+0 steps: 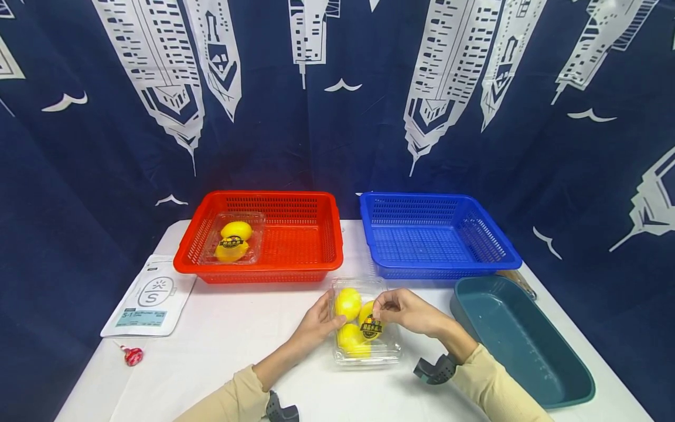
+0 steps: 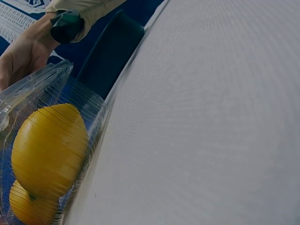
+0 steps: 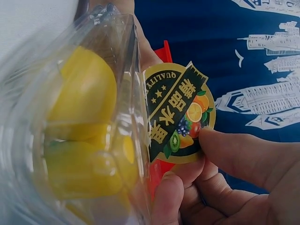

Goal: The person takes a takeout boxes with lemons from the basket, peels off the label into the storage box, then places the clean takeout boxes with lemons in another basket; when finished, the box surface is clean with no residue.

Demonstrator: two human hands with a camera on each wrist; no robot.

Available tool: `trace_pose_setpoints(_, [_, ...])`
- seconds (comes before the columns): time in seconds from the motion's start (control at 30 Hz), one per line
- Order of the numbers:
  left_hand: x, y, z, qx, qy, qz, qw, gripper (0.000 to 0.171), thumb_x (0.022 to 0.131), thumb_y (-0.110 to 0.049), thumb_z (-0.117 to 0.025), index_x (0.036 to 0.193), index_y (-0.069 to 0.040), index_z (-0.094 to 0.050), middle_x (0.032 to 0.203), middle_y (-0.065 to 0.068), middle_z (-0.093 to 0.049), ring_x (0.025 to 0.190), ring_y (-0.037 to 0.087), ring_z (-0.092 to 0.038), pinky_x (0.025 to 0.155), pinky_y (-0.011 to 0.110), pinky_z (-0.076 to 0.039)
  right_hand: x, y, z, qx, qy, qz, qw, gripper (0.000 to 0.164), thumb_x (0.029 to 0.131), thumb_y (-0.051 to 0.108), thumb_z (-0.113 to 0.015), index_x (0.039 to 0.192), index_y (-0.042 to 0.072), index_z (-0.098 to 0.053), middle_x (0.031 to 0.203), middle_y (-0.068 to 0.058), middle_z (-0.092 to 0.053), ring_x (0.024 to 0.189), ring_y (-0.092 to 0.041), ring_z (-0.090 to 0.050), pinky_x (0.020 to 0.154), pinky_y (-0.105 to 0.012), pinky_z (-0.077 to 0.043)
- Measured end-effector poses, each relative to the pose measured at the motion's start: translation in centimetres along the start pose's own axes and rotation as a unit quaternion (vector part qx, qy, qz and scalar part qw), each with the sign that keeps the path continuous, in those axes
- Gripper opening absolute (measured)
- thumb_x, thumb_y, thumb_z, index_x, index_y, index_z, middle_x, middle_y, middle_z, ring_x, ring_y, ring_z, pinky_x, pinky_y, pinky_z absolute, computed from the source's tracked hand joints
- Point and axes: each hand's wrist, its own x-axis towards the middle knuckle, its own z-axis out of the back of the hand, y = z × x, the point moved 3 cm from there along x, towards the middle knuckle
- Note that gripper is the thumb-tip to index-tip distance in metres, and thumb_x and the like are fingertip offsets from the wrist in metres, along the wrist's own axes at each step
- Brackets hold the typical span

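Note:
A clear plastic clamshell box (image 1: 391, 346) with three lemons (image 1: 348, 303) inside lies closed on the white table, in front of the two baskets. My left hand (image 1: 318, 321) grips its left side, thumb over the lid's edge. Over the lid, my right hand (image 1: 408, 312) pinches the edge of a round black-and-gold fruit sticker (image 3: 180, 110) between thumb and fingers. In the right wrist view the sticker stands up from the box, its printed face showing. The left wrist view shows lemons (image 2: 49, 150) through the ribbed box wall; the left fingers are hidden there.
A red basket (image 1: 263, 275) behind holds another stickered box of lemons (image 1: 232, 240). Right of it stands a blue basket (image 1: 443, 272), with a dark green tub (image 1: 527, 334) close by my right arm. A white pouch (image 1: 153, 299) and a red-wrapped lollipop (image 1: 132, 356) lie left.

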Motion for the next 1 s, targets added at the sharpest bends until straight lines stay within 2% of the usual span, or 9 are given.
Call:
trace_pose_setpoints(0.17, [-0.02, 0.03, 0.01, 0.001, -0.001, 0.0, 1.0, 0.084, 0.092, -0.018, -0.062, 0.153, 0.007, -0.009, 0.162, 0.022, -0.009, 0.148, 0.041, -0.018, 0.119, 0.048, -0.021, 0.01, -0.07, 0.08, 0.007, 0.003, -0.003, 1.0, 0.014, 0.089, -0.001, -0.052, 0.097, -0.009, -0.061, 0.09, -0.009, -0.064, 0.081, -0.011, -0.059, 0.077, -0.02, -0.053])
trace_pose_setpoints(0.47, [0.03, 0.11, 0.01, -0.001, 0.0, 0.008, 1.0, 0.084, 0.092, -0.018, -0.062, 0.153, 0.006, -0.01, 0.162, 0.021, -0.009, 0.148, 0.04, -0.017, 0.12, 0.047, -0.021, 0.04, -0.4, 0.23, 0.024, 0.005, -0.008, 1.0, 0.015, 0.09, 0.0, -0.054, 0.098, -0.01, -0.06, 0.09, -0.006, -0.064, 0.082, -0.011, -0.059, 0.08, -0.025, -0.054])
trace_pose_setpoints(1.0, [0.13, -0.01, 0.07, -0.004, -0.005, 0.003, 1.0, 0.082, 0.092, -0.014, -0.062, 0.153, 0.007, -0.01, 0.162, 0.022, -0.011, 0.147, 0.041, -0.02, 0.118, 0.047, -0.024, 0.1, -0.37, 0.41, 0.04, -0.001, -0.014, 0.999, 0.016, 0.092, 0.004, -0.056, 0.099, -0.01, -0.059, 0.091, -0.002, -0.062, 0.084, -0.01, -0.058, 0.08, -0.022, -0.052])
